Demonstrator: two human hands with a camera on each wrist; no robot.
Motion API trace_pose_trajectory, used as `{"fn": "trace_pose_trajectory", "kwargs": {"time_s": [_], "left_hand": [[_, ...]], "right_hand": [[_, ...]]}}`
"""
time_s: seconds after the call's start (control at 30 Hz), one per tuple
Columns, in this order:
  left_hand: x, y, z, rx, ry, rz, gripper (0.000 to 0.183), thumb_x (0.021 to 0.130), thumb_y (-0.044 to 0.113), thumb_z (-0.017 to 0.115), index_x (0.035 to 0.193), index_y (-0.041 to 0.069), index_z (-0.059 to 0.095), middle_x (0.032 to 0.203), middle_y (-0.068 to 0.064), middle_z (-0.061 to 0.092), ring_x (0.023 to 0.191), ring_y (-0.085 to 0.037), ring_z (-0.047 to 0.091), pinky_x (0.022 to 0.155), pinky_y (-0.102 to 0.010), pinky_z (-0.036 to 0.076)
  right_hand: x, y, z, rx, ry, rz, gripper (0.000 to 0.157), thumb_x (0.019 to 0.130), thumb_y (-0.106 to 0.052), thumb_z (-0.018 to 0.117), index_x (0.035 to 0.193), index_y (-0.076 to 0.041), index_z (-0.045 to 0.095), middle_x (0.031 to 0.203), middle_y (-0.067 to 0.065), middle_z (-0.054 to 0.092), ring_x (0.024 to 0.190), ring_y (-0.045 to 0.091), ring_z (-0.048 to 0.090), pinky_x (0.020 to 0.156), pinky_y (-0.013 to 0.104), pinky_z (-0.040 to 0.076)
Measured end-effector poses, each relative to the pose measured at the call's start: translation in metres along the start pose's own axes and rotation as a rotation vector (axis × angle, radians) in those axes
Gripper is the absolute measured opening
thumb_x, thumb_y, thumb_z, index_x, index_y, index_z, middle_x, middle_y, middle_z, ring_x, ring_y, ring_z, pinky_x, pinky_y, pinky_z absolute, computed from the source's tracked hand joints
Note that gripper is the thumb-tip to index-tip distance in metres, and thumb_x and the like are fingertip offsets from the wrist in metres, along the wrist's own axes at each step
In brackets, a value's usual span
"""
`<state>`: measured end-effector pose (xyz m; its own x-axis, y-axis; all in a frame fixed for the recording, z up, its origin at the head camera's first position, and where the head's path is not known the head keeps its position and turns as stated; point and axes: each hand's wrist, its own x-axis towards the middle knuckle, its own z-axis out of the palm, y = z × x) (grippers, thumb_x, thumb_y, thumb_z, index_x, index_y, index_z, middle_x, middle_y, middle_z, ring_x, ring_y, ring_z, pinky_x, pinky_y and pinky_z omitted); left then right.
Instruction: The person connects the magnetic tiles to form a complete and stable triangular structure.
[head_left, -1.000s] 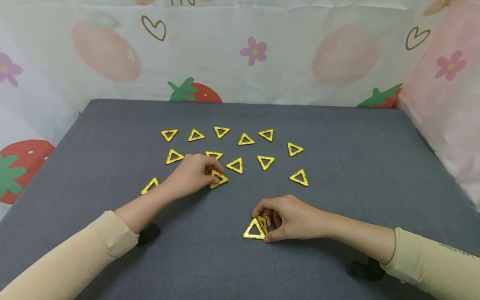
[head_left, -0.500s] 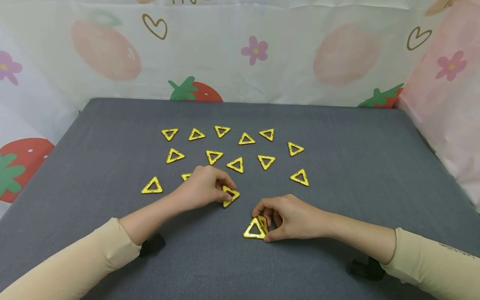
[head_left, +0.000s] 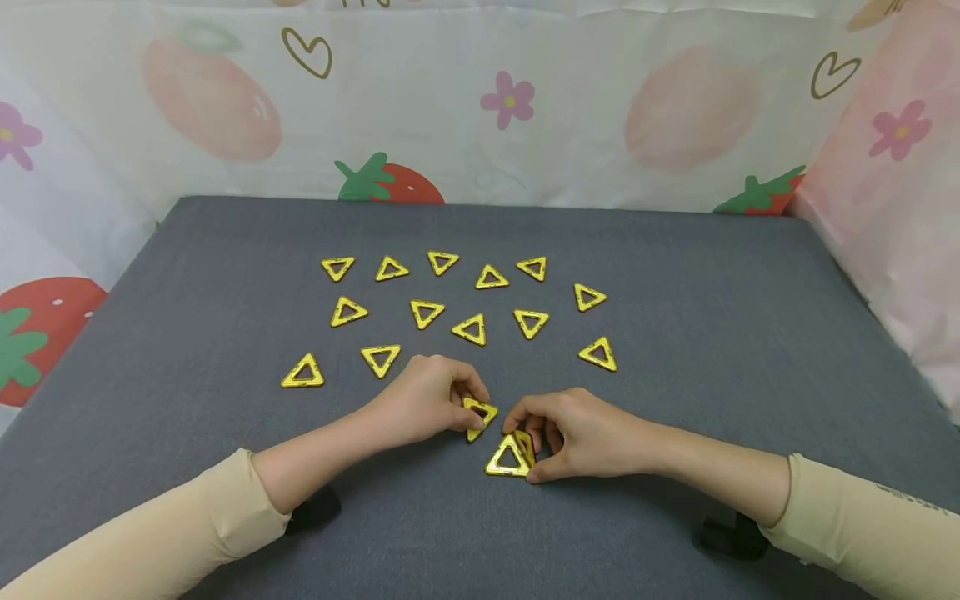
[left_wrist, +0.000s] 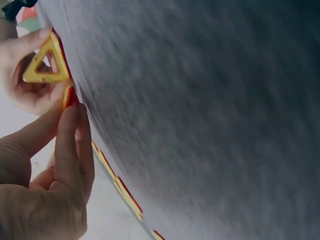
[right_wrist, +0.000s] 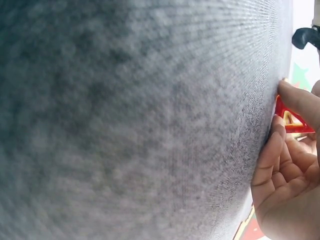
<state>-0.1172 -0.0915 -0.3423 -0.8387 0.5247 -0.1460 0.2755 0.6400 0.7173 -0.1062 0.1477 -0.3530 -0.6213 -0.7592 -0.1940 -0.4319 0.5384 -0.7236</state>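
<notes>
Thumb and fingers of my left hand (head_left: 427, 398) pinch a yellow triangular magnetic tile (head_left: 490, 412), tilted just above the cloth; the left wrist view shows its red side. My right hand (head_left: 588, 435) grips two triangular tiles that stand together on the cloth. The front tile (head_left: 497, 462) faces the head camera, while the second tile (head_left: 529, 444) leans behind it, partly covered by the fingers. In the right wrist view a red tile (right_wrist: 298, 128) shows between thumb and fingertips. A small gap separates the left tile from the standing pair.
Several yellow triangular tiles lie flat and spread out beyond the hands, among them a tile (head_left: 381, 360) near the left hand and a tile (head_left: 598, 354) to the right. Grey cloth (head_left: 720, 333) covers the table. A printed curtain (head_left: 570, 100) hangs behind it.
My left hand has carried its tile rightward and toward me, close to the standing pair, uncovering tiles on the cloth. The right hand has kept its hold in the same place.
</notes>
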Motion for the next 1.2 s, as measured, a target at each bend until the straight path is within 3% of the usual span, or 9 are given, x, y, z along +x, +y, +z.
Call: {"fn": "trace_pose_trajectory", "kwargs": {"time_s": [0.4, 0.8, 1.2], "left_hand": [[-0.005, 0.005, 0.01, 0.035, -0.001, 0.058, 0.016, 0.078, 0.012, 0.083, 0.091, 0.008, 0.073, 0.078, -0.001, 0.072, 0.059, -0.002, 0.056, 0.054, -0.018, 0.047], [-0.007, 0.01, 0.015, 0.044, -0.003, 0.041, 0.015, 0.077, 0.011, 0.083, 0.088, 0.009, 0.074, 0.075, 0.0, 0.071, 0.057, -0.004, 0.053, 0.053, -0.018, 0.044], [-0.009, 0.015, 0.019, 0.109, 0.016, 0.088, 0.013, 0.077, 0.009, 0.082, 0.086, 0.008, 0.073, 0.074, -0.001, 0.069, 0.058, -0.003, 0.053, 0.053, -0.017, 0.044]], "right_hand": [[0.001, -0.001, 0.0, 0.006, -0.004, 0.013, 0.041, 0.078, -0.021, 0.084, 0.114, -0.024, 0.064, 0.083, -0.01, 0.063, 0.058, 0.003, 0.052, 0.056, 0.02, 0.048], [0.0, -0.001, 0.001, -0.002, 0.003, 0.002, 0.042, 0.078, -0.021, 0.085, 0.114, -0.023, 0.063, 0.084, -0.01, 0.062, 0.06, 0.002, 0.052, 0.056, 0.02, 0.048], [0.0, -0.001, 0.001, -0.005, 0.013, 0.006, 0.043, 0.078, -0.02, 0.084, 0.113, -0.023, 0.06, 0.089, -0.01, 0.065, 0.064, 0.003, 0.055, 0.058, 0.021, 0.05]]}}
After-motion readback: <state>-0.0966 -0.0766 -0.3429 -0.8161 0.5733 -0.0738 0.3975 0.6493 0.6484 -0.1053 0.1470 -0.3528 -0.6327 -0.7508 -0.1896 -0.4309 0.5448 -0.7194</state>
